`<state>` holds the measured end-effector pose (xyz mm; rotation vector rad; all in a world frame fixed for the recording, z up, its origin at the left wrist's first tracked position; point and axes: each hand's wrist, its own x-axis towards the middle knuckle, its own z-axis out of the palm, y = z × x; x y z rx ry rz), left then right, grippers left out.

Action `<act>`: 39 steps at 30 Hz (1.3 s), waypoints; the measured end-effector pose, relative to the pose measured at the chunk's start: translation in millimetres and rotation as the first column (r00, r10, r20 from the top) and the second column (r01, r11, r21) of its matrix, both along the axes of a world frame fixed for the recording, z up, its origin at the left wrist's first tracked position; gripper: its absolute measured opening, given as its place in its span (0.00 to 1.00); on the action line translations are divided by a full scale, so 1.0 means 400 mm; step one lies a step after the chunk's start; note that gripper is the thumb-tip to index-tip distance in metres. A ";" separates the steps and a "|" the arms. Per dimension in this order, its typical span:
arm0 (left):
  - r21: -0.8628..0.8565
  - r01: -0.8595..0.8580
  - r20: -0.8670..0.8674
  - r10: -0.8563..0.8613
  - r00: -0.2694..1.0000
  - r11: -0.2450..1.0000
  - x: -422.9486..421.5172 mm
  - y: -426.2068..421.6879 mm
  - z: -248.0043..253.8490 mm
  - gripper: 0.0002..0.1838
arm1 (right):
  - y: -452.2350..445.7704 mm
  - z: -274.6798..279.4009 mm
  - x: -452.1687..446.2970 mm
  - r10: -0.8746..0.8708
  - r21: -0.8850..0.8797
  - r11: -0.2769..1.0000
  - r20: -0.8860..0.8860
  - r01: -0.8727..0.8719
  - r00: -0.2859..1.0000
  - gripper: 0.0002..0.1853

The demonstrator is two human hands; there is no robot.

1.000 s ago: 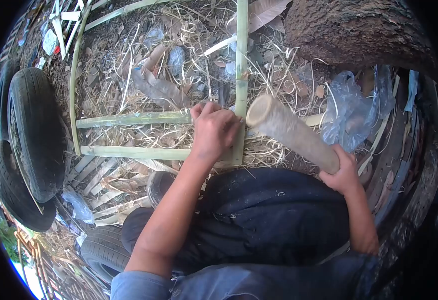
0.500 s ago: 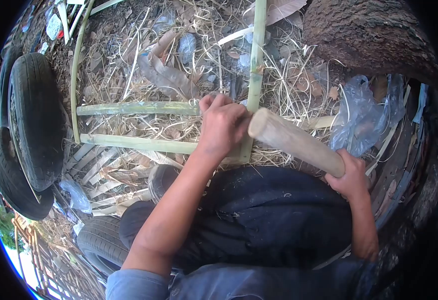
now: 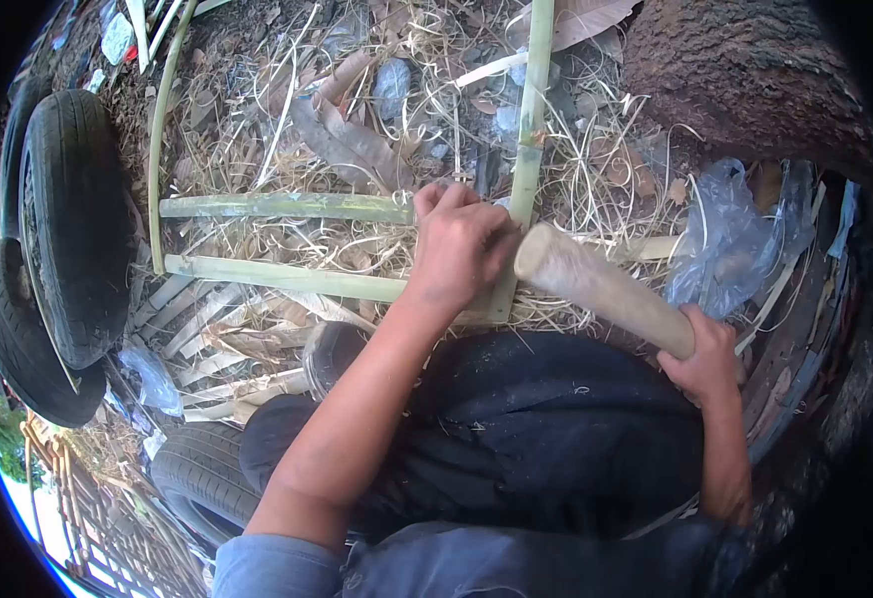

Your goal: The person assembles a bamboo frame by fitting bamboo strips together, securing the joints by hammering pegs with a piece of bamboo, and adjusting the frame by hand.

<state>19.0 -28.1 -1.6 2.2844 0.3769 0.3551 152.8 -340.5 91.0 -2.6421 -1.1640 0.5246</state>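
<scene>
My left hand [image 3: 459,244] is closed around the end of a green bamboo strip [image 3: 297,206], where it meets an upright bamboo strip [image 3: 528,149]. The fingertips are turned away, so anything small pinched there is hidden. A short, thick wooden club [image 3: 611,291] is gripped in my right hand [image 3: 705,354]. Its blunt end hangs just right of my left fingers, beside the upright strip. Nearer my legs, a second crosswise bamboo strip [image 3: 287,277] runs parallel to the first. Both join a thin bamboo strip [image 3: 160,149] on the left.
Tyres [image 3: 75,229] stand at the left, and another tyre [image 3: 202,468] lies beside my leg. A tree trunk [image 3: 755,80] rises at the upper right, above a clear plastic bag [image 3: 730,239]. Shavings, dry leaves [image 3: 351,140] and bamboo offcuts cover the ground.
The view has shifted slightly, so the frame and hands appear a little farther right. My left hand keeps its place at the joint, and the club stays close beside it.
</scene>
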 end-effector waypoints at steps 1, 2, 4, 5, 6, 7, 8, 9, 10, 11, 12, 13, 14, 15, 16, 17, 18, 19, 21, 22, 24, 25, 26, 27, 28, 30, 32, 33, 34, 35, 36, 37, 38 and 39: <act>0.001 -0.006 0.003 0.006 1.000 1.000 0.003 0.002 0.000 0.07 | -0.004 0.004 0.004 0.006 0.001 1.000 0.003 -0.006 1.000 0.22; -0.004 -0.004 0.005 0.004 1.000 1.000 0.000 0.000 -0.001 0.07 | -0.009 0.011 0.000 -0.005 0.015 1.000 -0.023 0.005 1.000 0.22; 0.015 -0.006 0.032 0.005 0.999 1.000 -0.002 -0.001 -0.010 0.09 | -0.006 0.014 -0.007 -0.015 0.031 0.999 -0.050 0.017 0.999 0.22; 0.014 -0.007 0.031 0.006 1.000 1.000 -0.004 -0.002 -0.007 0.09 | 0.000 0.016 -0.012 -0.010 -0.002 1.000 -0.035 0.010 0.999 0.22; 0.014 0.002 0.018 -0.002 1.000 1.000 -0.002 0.000 -0.003 0.09 | 0.005 0.018 -0.011 -0.002 -0.033 0.999 -0.016 0.002 1.000 0.22; 0.016 0.003 0.005 -0.003 1.000 1.000 -0.001 0.002 -0.003 0.09 | 0.008 0.020 -0.007 0.007 -0.030 1.000 -0.014 -0.007 1.000 0.22; 0.011 0.004 0.022 -0.004 1.000 1.000 -0.003 0.001 -0.009 0.08 | 0.009 0.023 -0.010 -0.015 0.032 0.999 -0.010 0.015 1.000 0.22; 0.011 -0.004 0.010 0.004 1.000 1.000 -0.007 -0.001 -0.012 0.08 | 0.009 0.024 -0.014 -0.040 0.092 0.995 -0.011 0.041 0.999 0.22; 0.012 -0.007 0.021 0.007 1.000 1.000 -0.006 -0.001 -0.014 0.08 | 0.013 0.022 -0.015 -0.037 0.094 0.995 -0.018 0.038 0.999 0.22; 0.011 -0.008 0.037 0.007 0.999 1.000 -0.004 -0.001 -0.015 0.08 | 0.016 0.021 -0.014 -0.049 -0.041 0.998 -0.070 0.046 0.996 0.23; -0.027 -0.023 0.059 0.024 0.998 0.999 -0.002 -0.002 -0.008 0.07 | 0.018 0.022 -0.011 -0.067 -0.177 0.983 -0.115 0.046 0.991 0.24; -0.024 -0.026 0.065 0.027 0.998 0.999 0.004 0.001 -0.009 0.07 | 0.017 0.020 -0.007 -0.064 -0.173 0.984 -0.109 0.044 0.992 0.24; -0.018 -0.021 0.055 0.022 0.998 1.000 0.003 0.003 -0.011 0.07 | 0.012 0.017 -0.005 -0.026 -0.076 0.997 -0.060 0.022 0.998 0.23; -0.016 -0.015 0.037 0.015 0.999 1.000 -0.004 0.000 -0.013 0.07 | 0.010 0.015 -0.009 -0.010 -0.030 1.000 -0.043 0.008 0.999 0.22; -0.023 -0.030 0.056 0.032 0.998 0.999 -0.004 -0.002 -0.010 0.07 | 0.010 0.012 -0.013 0.007 0.014 1.000 -0.025 -0.007 1.000 0.22; -0.023 -0.028 0.055 0.029 0.998 0.999 -0.006 -0.002 -0.011 0.07 | 0.015 0.010 -0.015 -0.020 -0.031 0.999 -0.049 0.019 0.999 0.23; -0.026 -0.024 0.054 0.026 0.998 0.999 -0.007 -0.003 -0.011 0.07 | 0.018 0.010 -0.015 -0.049 -0.078 0.996 -0.069 0.043 0.996 0.23; -0.025 -0.024 0.057 0.025 0.998 0.999 -0.003 0.000 -0.013 0.08 | 0.017 0.014 -0.011 -0.047 -0.075 0.996 -0.063 0.043 0.997 0.23; -0.022 -0.018 0.024 0.019 1.000 1.000 -0.009 0.000 -0.013 0.08 | 0.015 0.022 -0.014 -0.006 0.047 0.999 -0.019 0.007 1.000 0.23; -0.022 -0.021 0.021 0.021 1.000 1.000 -0.009 0.000 -0.009 0.08 | 0.017 0.024 -0.018 0.006 0.085 0.996 -0.008 -0.006 1.000 0.22; -0.008 -0.011 0.017 0.012 1.000 1.000 -0.005 0.001 -0.006 0.08 | 0.046 0.027 -0.025 0.007 -0.177 0.984 -0.016 -0.010 1.000 0.23; -0.007 -0.011 0.022 0.011 1.000 1.000 0.000 0.002 -0.008 0.08 | 0.045 0.033 -0.021 0.007 -0.176 0.984 -0.011 -0.009 1.000 0.23; -0.032 -0.016 0.039 0.017 0.999 0.999 0.000 0.002 -0.011 0.08 | 0.045 0.038 -0.017 0.021 -0.051 0.999 0.007 -0.020 1.000 0.22; -0.061 -0.019 0.048 0.022 0.999 0.998 -0.007 0.000 -0.014 0.08 | 0.044 0.036 -0.020 0.025 0.011 1.000 0.008 -0.025 1.000 0.22; -0.039 -0.015 0.047 0.017 0.999 0.999 -0.008 0.002 -0.013 0.07 | 0.044 0.034 -0.023 0.032 0.072 0.997 0.009 -0.032 0.999 0.22; -0.019 -0.011 0.032 0.012 0.999 1.000 -0.011 0.002 -0.014 0.07 | 0.044 0.031 -0.023 -0.102 -0.160 0.983 -0.102 0.085 0.990 0.23; 0.003 -0.011 0.028 0.011 1.000 1.000 0.002 0.002 -0.016 0.07 | 0.016 0.029 -0.015 -0.028 -0.058 0.998 -0.041 0.026 0.999 0.23; -0.006 -0.016 0.040 0.016 0.999 1.000 0.005 0.005 -0.015 0.08 | 0.017 0.026 -0.014 0.014 -0.006 1.000 -0.022 -0.014 1.000 0.22; -0.018 -0.018 0.041 0.019 0.999 1.000 0.000 0.003 -0.013 0.08 | 0.018 0.024 -0.013 0.055 0.043 0.998 0.000 -0.055 0.998 0.22; -0.031 -0.016 0.043 0.017 0.999 0.999 -0.007 0.001 -0.012 0.09 | 0.032 0.031 -0.017 0.022 -0.072 0.997 -0.022 -0.023 1.000 0.23; 0.014 -0.014 0.037 0.014 0.999 1.000 -0.005 0.002 -0.020 0.09 | 0.038 0.035 -0.020 -0.019 -0.185 0.983 -0.028 0.013 0.999 0.24; 0.012 -0.008 0.040 0.007 0.999 1.000 -0.006 -0.001 -0.021 0.09 | 0.029 0.036 -0.023 -0.026 -0.187 0.982 -0.026 0.020 0.999 0.24; 0.003 -0.023 0.050 0.023 0.998 1.000 -0.003 -0.001 -0.021 0.09 | 0.015 0.032 -0.019 -0.022 -0.073 0.997 0.000 0.022 1.000 0.24; -0.006 -0.046 0.052 0.047 0.998 0.999 -0.006 0.000 -0.020 0.08 | 0.001 0.024 -0.014 -0.013 0.041 0.999 0.017 0.012 1.000 0.24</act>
